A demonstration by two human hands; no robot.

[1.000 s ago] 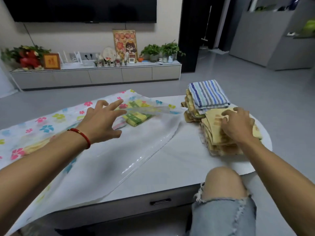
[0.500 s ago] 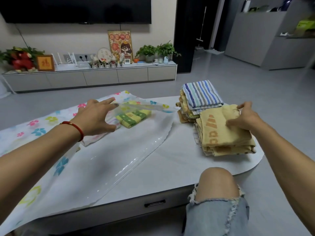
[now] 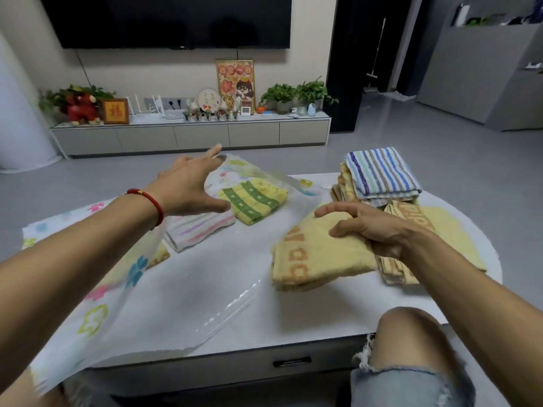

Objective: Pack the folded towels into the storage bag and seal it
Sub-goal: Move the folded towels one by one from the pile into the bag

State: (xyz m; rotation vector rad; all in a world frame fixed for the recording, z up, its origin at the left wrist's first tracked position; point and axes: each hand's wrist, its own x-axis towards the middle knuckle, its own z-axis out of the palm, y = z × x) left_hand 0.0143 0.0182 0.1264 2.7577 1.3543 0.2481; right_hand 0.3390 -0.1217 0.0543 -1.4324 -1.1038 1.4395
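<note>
A clear storage bag (image 3: pixel 188 286) with a flower print lies across the table's left half. Inside it are a green-and-yellow checked towel (image 3: pixel 254 198) and a pale striped towel (image 3: pixel 197 230). My left hand (image 3: pixel 191 186) holds up the bag's upper layer with fingers spread. My right hand (image 3: pixel 370 227) grips a folded yellow towel (image 3: pixel 317 254) with orange letters, held over the bag's mouth edge. On the right stand a stack topped by a blue-striped towel (image 3: pixel 382 171) and a lower yellow stack (image 3: pixel 446 233).
The white table (image 3: pixel 323 312) has a drawer handle (image 3: pixel 292 362) in its front. My bare knee (image 3: pixel 408 336) in torn jeans is against the table's front right. A TV cabinet (image 3: pixel 191 136) with plants and ornaments stands beyond across grey floor.
My right hand has lifted the top yellow towel off the right stack and carried it left toward the bag. My left hand has raised the bag's upper layer higher.
</note>
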